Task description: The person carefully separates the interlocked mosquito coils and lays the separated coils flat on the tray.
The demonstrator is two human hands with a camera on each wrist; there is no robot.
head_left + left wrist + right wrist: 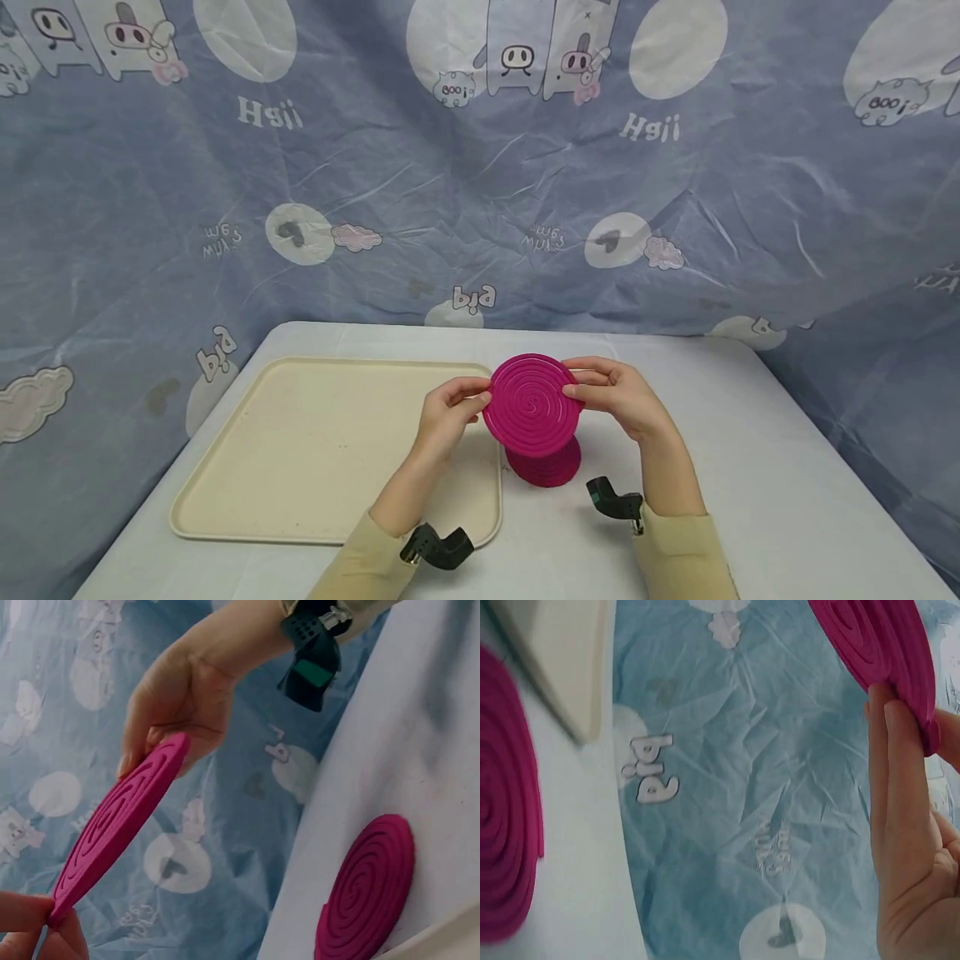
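Both hands hold up one round magenta coaster (532,406) with a spiral-coil face, raised above the table. My left hand (444,412) pinches its left edge between thumb and fingers. At the opposite edge, my right hand (615,390) pinches it with the thumb on the near face. In the right wrist view, straight fingers (896,765) lie along the coaster's side and a coil end sticks out at its rim. A second, matching magenta coaster (367,892) lies flat on the table below, partly covered by the raised one in the head view.
A cream rectangular tray (322,450) takes up the left of the white table (750,467), its right rim close to the lower coaster. Blue printed cloth (465,183) hangs behind the table. Black camera mounts (437,547) sit on both wrists.
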